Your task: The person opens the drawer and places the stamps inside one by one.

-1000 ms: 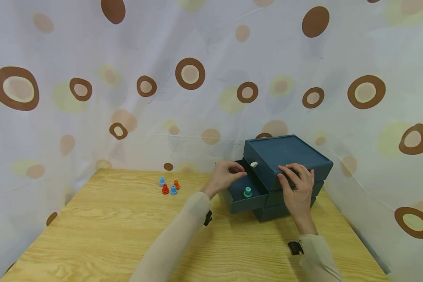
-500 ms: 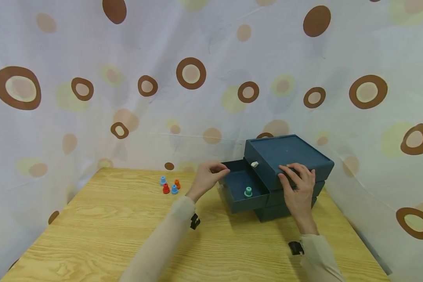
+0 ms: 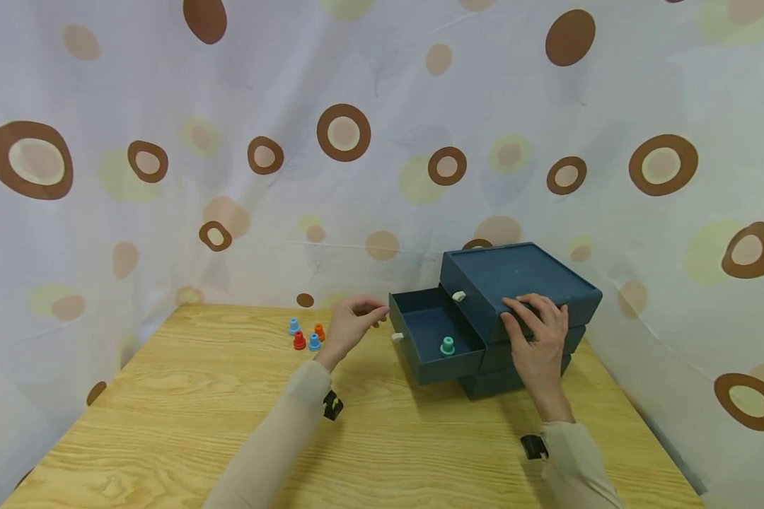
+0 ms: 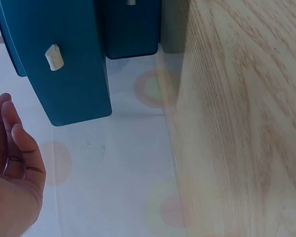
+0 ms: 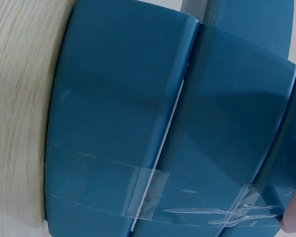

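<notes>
A dark blue stack of drawers [image 3: 522, 272] stands at the right of the table. Its middle drawer [image 3: 442, 372] is pulled out to the left, with a green stepped peg-like piece [image 3: 448, 346] inside near the front wall. My left hand [image 3: 350, 326] hovers just left of that drawer's white pull tab [image 3: 397, 337]; its fingers are loosely bent with nothing seen between them, as the left wrist view also shows. My right hand [image 3: 540, 346] rests on the upper edge of the stack, fingers on top and thumb against the side. In the right wrist view only a fingertip [image 5: 295, 212] shows.
Left of my left hand, several small stepped pieces stand on the wooden table [image 3: 184, 410]: light blue [image 3: 293, 326], red [image 3: 299, 341], orange [image 3: 320, 332] and blue [image 3: 315, 343]. Clear tape [image 5: 187, 202] crosses the drawer stack's side. A patterned curtain [image 3: 382, 198] hangs behind.
My left hand has moved out from over the drawer to the left, and the drawer's inside and pull tab have come into sight. The green piece stays put; my right hand has not moved.
</notes>
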{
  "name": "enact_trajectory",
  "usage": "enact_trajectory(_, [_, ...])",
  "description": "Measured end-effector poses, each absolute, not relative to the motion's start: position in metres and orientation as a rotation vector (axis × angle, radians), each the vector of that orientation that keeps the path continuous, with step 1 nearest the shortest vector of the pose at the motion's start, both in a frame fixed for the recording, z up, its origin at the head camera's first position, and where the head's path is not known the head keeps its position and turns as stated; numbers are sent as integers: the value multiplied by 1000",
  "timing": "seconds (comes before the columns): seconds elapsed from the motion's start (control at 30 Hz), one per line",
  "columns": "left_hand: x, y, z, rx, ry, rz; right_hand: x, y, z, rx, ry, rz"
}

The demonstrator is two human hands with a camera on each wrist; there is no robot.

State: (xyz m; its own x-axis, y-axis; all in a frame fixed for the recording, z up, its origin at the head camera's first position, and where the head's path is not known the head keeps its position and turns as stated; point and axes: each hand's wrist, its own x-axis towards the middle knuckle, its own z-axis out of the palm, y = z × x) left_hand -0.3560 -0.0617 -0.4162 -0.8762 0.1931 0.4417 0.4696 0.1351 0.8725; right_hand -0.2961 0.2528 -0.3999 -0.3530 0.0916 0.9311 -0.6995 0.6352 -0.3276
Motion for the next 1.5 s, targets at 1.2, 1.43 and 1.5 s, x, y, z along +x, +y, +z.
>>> enact_trajectory(1.2, [-351,-122,-434,-483,-2361,-1873,-295,255,-402,481,-1766,880])
enact_trajectory(1.43, [-349,-137,-434,-392,-2445,-1874,-296,253,-401,485,-1760,887])
enact_trajectory(1.5, [-350,-141,-434,-383,-2458,-1855,-297,253,-401,483,-1760,890])
